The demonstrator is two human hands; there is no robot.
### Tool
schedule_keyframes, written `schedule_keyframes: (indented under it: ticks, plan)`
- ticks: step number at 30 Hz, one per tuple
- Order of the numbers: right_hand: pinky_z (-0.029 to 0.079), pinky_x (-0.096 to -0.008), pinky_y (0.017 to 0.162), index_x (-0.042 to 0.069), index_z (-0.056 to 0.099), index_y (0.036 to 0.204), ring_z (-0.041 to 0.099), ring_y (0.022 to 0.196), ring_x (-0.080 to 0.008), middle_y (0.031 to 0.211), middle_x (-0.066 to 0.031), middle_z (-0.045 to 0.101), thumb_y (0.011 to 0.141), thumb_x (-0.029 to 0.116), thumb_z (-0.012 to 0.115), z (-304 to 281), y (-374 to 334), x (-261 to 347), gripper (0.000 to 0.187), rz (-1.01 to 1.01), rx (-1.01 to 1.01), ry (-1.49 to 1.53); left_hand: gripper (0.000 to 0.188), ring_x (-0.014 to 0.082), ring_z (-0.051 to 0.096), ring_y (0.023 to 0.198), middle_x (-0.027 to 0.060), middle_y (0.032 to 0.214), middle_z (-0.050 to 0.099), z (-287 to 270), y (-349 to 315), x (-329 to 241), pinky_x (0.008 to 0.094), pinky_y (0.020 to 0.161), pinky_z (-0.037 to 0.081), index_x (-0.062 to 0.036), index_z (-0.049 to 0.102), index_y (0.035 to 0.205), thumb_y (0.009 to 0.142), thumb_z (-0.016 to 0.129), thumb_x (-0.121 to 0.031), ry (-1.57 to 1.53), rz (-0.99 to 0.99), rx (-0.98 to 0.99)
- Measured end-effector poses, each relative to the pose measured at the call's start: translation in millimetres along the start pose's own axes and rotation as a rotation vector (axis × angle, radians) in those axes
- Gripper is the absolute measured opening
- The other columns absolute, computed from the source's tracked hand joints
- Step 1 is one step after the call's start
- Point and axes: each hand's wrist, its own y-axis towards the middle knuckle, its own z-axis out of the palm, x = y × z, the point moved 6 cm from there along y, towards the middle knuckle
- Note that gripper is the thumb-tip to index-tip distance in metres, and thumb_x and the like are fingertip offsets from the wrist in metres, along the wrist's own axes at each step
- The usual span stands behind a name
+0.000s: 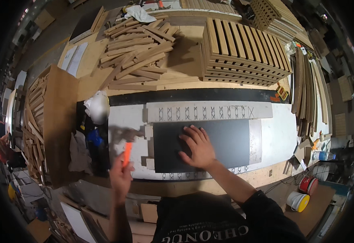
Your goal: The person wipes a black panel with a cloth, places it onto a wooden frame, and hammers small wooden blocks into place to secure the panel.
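A dark rectangular panel (229, 141) lies flat on the white work surface in front of me. My right hand (199, 148) rests on it with the fingers spread. To the left of the panel, my left hand (121, 172) is closed round the orange handle of a hammer (127, 154). The hammer's grey head is smeared by motion and hangs over the white surface. Behind the panel runs a pale strip (209, 111) with a row of crossed pencil marks. More such marks show along the panel's near edge. Small notched blocks stick out at its left end.
A slatted stack of wooden panels (246, 48) stands at the back right. Loose wooden strips (136, 56) are heaped at the back left. A cardboard box (59, 125) of strips sits at the left, beside a white plastic bag (98, 107). Buckets (297, 201) stand at the lower right.
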Motion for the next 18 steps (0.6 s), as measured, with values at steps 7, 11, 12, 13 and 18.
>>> schedule_keyframes:
  ticks: [7, 11, 12, 13, 18]
  plan:
    - [0.042, -0.0366, 0.055, 0.01, 0.052, 0.054, 0.049, 0.057, -0.0255, 0.059, -0.0049, 0.047, 0.072, 0.019, 0.067, -9.4, -1.8, -5.9, 0.025, -0.077, -0.243, 0.364, 0.043, 0.0359, 0.065, 0.07, 0.0232, 0.081, 0.064, 31.7, -7.4, -36.6, 0.0381, 0.064, 0.051, -0.0046, 0.051, 0.131, 0.089, 0.06, -0.008, 0.392, 0.439, -0.107]
    - [0.043, -0.0345, 0.052, 0.011, 0.047, 0.05, 0.049, 0.052, -0.0241, 0.053, -0.0039, 0.045, 0.07, 0.016, 0.065, -8.6, -1.7, -8.6, 0.028, -0.096, -0.241, 0.322, 0.046, 0.039, 0.065, 0.077, 0.025, 0.09, 0.064, 57.4, 12.1, -18.0, 0.0409, 0.067, 0.051, 0.0007, 0.048, 0.132, 0.088, 0.06, -0.008, 0.572, 0.062, 0.148]
    - [0.043, -0.0346, 0.051, 0.011, 0.046, 0.049, 0.049, 0.051, -0.0243, 0.053, -0.004, 0.045, 0.07, 0.016, 0.065, -8.8, -1.2, -9.7, 0.029, -0.097, -0.238, 0.335, 0.047, 0.0385, 0.065, 0.078, 0.0249, 0.093, 0.064, 56.8, 9.0, -26.9, 0.0412, 0.067, 0.051, -0.0001, 0.048, 0.133, 0.088, 0.061, -0.008, 0.522, 0.235, 0.079]
    - [0.043, -0.0347, 0.05, 0.011, 0.045, 0.049, 0.049, 0.051, -0.0246, 0.053, -0.004, 0.045, 0.071, 0.016, 0.064, -8.9, -4.1, -8.5, 0.029, -0.099, -0.231, 0.352, 0.048, 0.038, 0.066, 0.079, 0.0248, 0.095, 0.064, 55.5, 1.5, -37.2, 0.0414, 0.067, 0.051, -0.001, 0.047, 0.134, 0.088, 0.061, -0.008, 0.469, 0.399, 0.01]
    - [0.044, -0.0353, 0.05, 0.011, 0.042, 0.049, 0.05, 0.051, -0.025, 0.053, -0.0044, 0.046, 0.071, 0.016, 0.064, -12.7, -5.4, -12.0, 0.031, -0.08, -0.254, 0.432, 0.045, 0.0368, 0.066, 0.087, 0.0235, 0.105, 0.064, 80.4, 4.5, -41.3, 0.0384, 0.074, 0.053, -0.0006, 0.048, 0.133, 0.089, 0.059, -0.007, 0.571, 0.325, 0.092]
